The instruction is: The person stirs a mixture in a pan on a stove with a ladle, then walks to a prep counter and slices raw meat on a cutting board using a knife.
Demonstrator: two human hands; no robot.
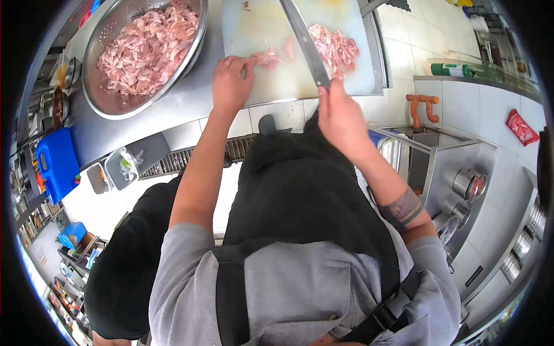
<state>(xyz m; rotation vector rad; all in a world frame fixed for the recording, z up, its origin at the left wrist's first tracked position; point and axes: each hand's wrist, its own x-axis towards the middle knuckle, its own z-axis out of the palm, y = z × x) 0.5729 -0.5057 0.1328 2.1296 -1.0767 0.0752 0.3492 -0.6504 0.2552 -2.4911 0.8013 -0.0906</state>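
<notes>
My right hand [341, 115] is wrapped round the handle of a long knife [306, 43], whose blade points away over the white cutting board [248, 29]. At the board's left edge, my left hand [232, 83] has its fingers curled at one end of a small strip of raw meat [264, 59]; whether they pinch it is hard to make out. A pile of cut raw meat [334, 49] lies right of the blade. Left of the board stands a large metal colander [203, 43] heaped with cut meat [149, 49].
A steel counter [173, 112] carries the colander and board. Another person in black [130, 271] is close on my left. A blue container [57, 164] and grey tubs [122, 168] are at the left. Orange pipes [423, 99] and a steel unit [456, 153] with pots stand at the right.
</notes>
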